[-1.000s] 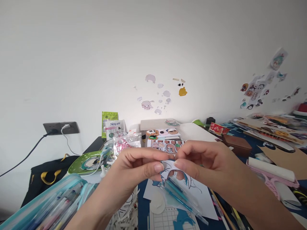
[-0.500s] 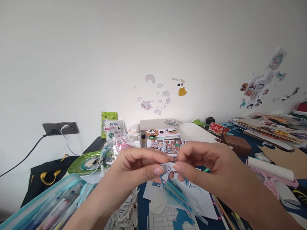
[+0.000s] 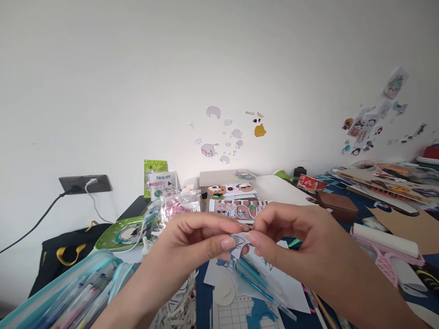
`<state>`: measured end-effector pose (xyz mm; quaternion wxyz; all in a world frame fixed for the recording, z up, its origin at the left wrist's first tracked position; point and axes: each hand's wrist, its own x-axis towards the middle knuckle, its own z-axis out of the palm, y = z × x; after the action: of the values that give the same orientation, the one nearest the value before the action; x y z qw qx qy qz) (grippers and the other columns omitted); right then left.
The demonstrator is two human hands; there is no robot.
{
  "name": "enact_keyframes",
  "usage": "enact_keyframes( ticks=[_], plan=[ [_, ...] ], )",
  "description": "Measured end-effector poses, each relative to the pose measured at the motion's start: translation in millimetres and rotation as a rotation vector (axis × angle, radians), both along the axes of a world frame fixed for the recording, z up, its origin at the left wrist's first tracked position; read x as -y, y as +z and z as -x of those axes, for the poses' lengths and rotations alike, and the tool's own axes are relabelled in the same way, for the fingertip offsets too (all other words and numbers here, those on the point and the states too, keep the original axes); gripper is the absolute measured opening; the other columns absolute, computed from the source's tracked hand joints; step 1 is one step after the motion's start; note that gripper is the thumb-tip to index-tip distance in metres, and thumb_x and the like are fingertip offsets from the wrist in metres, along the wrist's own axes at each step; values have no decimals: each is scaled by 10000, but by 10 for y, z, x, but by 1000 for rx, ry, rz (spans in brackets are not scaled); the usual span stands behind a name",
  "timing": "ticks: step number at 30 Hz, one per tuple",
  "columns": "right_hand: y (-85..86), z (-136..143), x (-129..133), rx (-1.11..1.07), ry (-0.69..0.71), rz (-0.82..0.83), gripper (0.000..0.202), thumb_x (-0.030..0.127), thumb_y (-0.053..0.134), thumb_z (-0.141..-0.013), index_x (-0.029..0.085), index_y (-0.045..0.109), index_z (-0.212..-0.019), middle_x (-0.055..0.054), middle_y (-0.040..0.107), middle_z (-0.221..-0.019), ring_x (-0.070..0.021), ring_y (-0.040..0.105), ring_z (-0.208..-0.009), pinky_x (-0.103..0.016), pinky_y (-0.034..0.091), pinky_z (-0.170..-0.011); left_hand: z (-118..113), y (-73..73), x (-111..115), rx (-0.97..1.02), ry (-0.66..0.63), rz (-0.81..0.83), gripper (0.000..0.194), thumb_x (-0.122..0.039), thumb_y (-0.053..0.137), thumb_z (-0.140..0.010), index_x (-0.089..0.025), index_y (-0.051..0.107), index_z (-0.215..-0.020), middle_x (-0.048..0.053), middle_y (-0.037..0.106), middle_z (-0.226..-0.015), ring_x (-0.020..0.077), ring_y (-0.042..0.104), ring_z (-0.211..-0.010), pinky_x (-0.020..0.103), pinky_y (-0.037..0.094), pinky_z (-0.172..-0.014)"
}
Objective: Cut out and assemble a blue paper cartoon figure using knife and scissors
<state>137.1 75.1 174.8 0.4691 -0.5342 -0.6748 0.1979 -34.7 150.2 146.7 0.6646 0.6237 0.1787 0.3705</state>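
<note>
While near blue pens [image 3: 256, 284], L hand [image 3: 195, 242] & R hand [image 3: 293, 237] tight on paper cutout [image 3: 239, 239]

Single head-worn view, facing forward over a desk [image 3: 204, 304] to a wall [image 3: 164, 73], hands [image 3: 187, 244] near, below centre

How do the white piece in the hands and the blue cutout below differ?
The white piece bears dark lines; the blue cutout looks plain blue. The white piece is pinched between the left hand and the right hand; the blue cutout lies on a gridded sheet. The hands partly hide the white piece, not the blue cutout. Both look thin.
</note>
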Motion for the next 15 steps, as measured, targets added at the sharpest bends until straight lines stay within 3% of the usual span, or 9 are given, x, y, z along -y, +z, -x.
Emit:
enact_keyframes(
  ticks=[15],
  plan=[
    [6,12,0,75,-79,0,199,235,593,-765,206,538,-576,54,550,-506,-70,491,-455,-113,371,-371,-26,-10,-5,23,30,53,108,-353,850,-689,-294,801,-766,-28,788,-757,61,663,-658,105,528,-658]
  ],
)
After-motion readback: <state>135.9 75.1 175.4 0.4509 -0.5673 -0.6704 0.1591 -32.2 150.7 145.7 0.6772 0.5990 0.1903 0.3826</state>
